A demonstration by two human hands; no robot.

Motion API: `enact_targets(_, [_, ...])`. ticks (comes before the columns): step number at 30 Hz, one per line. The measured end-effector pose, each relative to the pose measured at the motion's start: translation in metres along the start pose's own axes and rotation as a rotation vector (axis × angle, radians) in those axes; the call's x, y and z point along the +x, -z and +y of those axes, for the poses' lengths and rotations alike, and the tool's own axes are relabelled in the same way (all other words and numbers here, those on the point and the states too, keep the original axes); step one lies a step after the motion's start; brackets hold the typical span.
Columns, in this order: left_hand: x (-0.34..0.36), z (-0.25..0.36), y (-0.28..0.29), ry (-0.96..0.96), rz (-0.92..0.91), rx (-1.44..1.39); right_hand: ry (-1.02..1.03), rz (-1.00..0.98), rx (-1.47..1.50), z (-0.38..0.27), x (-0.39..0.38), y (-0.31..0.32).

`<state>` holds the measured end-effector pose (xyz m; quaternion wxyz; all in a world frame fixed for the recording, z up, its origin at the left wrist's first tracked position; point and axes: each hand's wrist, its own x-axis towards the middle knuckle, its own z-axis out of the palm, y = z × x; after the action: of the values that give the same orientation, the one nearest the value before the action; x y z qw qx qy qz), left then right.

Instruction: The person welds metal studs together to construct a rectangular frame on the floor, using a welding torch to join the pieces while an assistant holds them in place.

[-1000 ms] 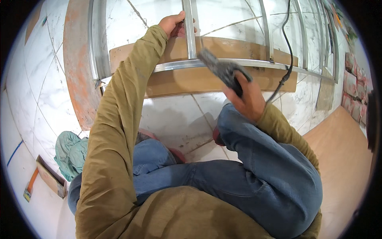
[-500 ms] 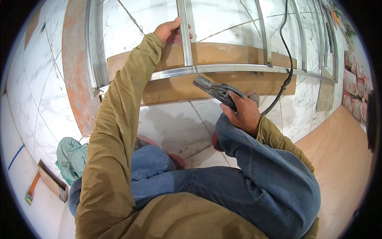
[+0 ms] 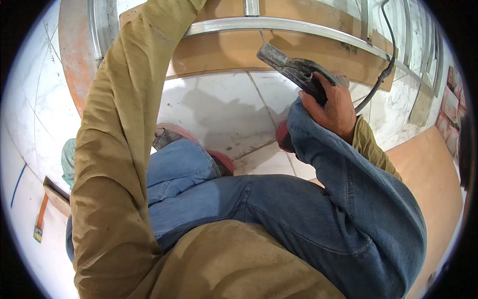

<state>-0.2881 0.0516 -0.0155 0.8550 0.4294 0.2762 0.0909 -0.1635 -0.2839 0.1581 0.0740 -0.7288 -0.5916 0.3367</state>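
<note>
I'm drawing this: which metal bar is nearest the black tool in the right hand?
The long metal bar running crosswise, just past the tip of the black tool in the right hand; the other bars run up the picture.

On my feed: handheld tool [image 3: 296,70] dark grey-black, cable [image 3: 383,76] black, metal frame [image 3: 298,27] silver, board [image 3: 219,52] beneath it plain tan. I tag floor [image 3: 30,99] white, grey-veined; toward its left edge, cloth [image 3: 68,157] green, brush handle [image 3: 42,209] orange. Sleeves [image 3: 114,124] olive, jeans [image 3: 279,209] blue.
</note>
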Motion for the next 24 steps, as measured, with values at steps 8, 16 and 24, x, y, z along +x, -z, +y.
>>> enact_targets(8, [0.001,-0.002,-0.001,0.0,0.066,0.048,-0.093,0.006,0.085,-0.003,0.002,-0.002])
enact_targets(16, [-0.007,0.002,0.0,0.003,0.102,0.15,-0.084,-0.001,0.033,0.0,0.007,-0.005])
enact_targets(24, [-0.008,0.005,-0.002,-0.004,0.085,0.12,-0.081,0.036,0.019,-0.002,0.015,-0.004])
